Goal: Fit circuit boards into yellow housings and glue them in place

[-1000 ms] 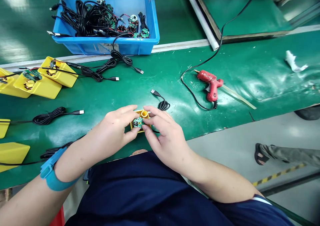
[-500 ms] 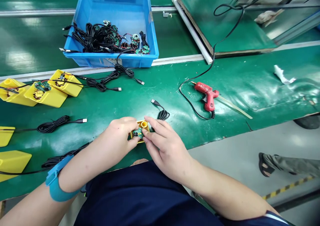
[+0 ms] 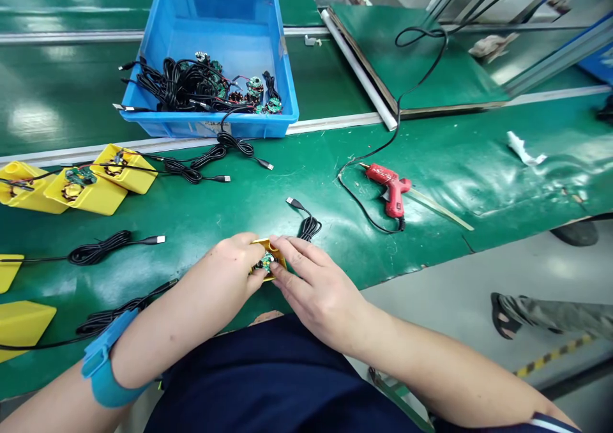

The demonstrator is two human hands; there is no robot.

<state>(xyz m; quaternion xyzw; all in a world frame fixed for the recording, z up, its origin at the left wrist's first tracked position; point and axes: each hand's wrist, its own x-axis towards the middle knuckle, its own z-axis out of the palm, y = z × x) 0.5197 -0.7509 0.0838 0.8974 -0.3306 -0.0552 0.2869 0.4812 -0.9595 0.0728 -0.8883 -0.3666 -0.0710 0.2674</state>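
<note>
Between my hands, near the bench's front edge, is a small yellow plastic housing (image 3: 282, 271) with a green circuit board (image 3: 266, 262) inside it. My left hand (image 3: 234, 264) grips the housing's left side, its fingers bent at the rim and over the board. On the opposite side my right hand (image 3: 318, 286) holds the housing, fingers along the rim and the thumb side at the board. Parts of the board and housing are hidden by my fingers. A coiled black USB cable (image 3: 310, 227) lies just beyond my right fingertips.
A red glue gun (image 3: 390, 187) with a glue stick lies to the right. At the back stands a blue bin (image 3: 205, 126) of cabled circuit boards. Several yellow housings (image 3: 103, 197) with boards and coiled cables (image 3: 98, 249) are on the left. A person's foot (image 3: 502, 318) shows at right.
The view has shifted slightly, so the bench things sit a little lower and further left. My fingers have closed further over the housing and press at the board.
</note>
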